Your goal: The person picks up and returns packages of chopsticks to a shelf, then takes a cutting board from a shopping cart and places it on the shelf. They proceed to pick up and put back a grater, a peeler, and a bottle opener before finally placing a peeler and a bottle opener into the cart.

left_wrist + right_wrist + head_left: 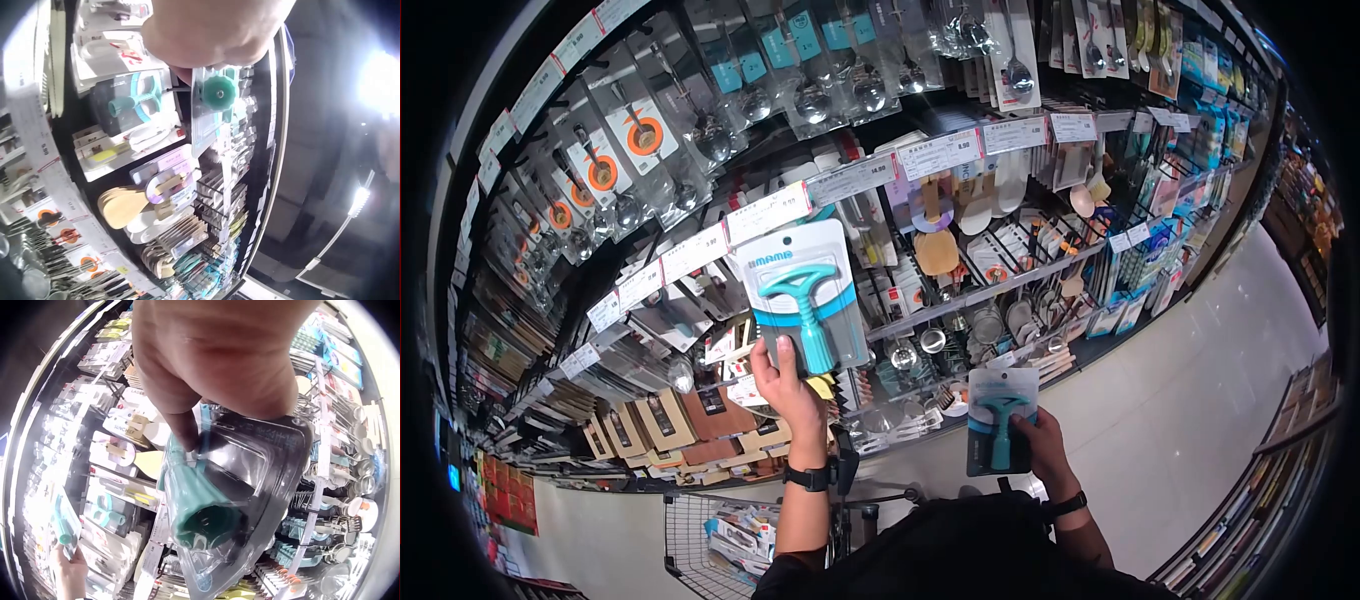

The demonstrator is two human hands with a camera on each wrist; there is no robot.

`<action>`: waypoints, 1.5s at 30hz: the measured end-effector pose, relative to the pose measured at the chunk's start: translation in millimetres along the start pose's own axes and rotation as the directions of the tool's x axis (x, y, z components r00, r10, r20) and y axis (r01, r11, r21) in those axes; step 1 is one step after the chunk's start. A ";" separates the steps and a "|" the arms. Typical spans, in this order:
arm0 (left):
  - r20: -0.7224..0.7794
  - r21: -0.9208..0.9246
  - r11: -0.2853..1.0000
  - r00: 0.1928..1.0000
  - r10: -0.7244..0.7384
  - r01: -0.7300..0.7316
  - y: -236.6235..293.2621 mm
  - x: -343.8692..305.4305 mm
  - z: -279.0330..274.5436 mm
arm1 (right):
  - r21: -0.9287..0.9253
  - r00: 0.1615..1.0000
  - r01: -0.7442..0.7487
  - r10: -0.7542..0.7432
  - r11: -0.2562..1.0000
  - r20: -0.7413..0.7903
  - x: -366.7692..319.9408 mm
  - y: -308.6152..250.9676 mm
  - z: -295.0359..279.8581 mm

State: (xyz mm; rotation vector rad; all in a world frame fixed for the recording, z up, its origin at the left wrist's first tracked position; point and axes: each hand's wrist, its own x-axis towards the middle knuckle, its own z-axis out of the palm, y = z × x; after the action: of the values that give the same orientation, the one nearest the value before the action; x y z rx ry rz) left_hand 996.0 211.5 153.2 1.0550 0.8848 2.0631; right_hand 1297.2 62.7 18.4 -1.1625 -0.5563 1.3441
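Now, left hand (793,390): pinches near-upright teal peeler pack (805,305) from below.
Right hand (1047,447): pinches matching pack (1001,425) at right edge.

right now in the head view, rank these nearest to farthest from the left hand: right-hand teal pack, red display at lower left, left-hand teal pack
1. Left-hand teal pack: gripped by the left hand.
2. Right-hand teal pack: off to the right, held by the right hand.
3. Red display: background, lower left.
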 end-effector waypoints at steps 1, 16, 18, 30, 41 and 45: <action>-0.003 0.004 1.000 1.000 -0.004 0.004 -8.8 -1.0 -2.9 | 0.005 1.000 0.007 -0.007 1.000 -0.005 -1.2 0.6 -1.4; 0.025 0.039 0.999 0.999 0.030 -0.031 -36.0 36.2 12.9 | 0.073 0.997 0.028 -0.023 0.997 -0.068 -11.3 9.3 -15.7; 0.027 0.025 0.999 0.999 0.020 -0.020 -33.1 36.6 15.9 | 0.078 0.996 0.029 -0.023 0.996 -0.081 -13.1 10.6 -17.4; 0.055 0.010 0.999 0.997 0.052 -0.053 -36.7 50.7 18.6 | 0.077 0.995 0.026 -0.019 0.997 -0.100 -17.2 17.2 -23.2; 0.079 0.072 0.996 0.996 0.039 -0.045 -39.7 43.8 4.9 | 0.092 0.995 0.013 -0.004 0.996 -0.102 -23.1 12.7 -24.9; 0.080 0.054 0.998 0.996 0.038 -0.043 -37.1 47.7 2.4 | 0.136 0.991 0.048 -0.031 0.990 -0.127 -22.2 15.3 -26.9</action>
State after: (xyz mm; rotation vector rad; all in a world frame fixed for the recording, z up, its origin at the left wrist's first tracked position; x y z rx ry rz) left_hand 984.7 270.3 144.6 1.1849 0.8917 2.0256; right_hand 1308.9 30.7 1.3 -1.1070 -0.3879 1.2466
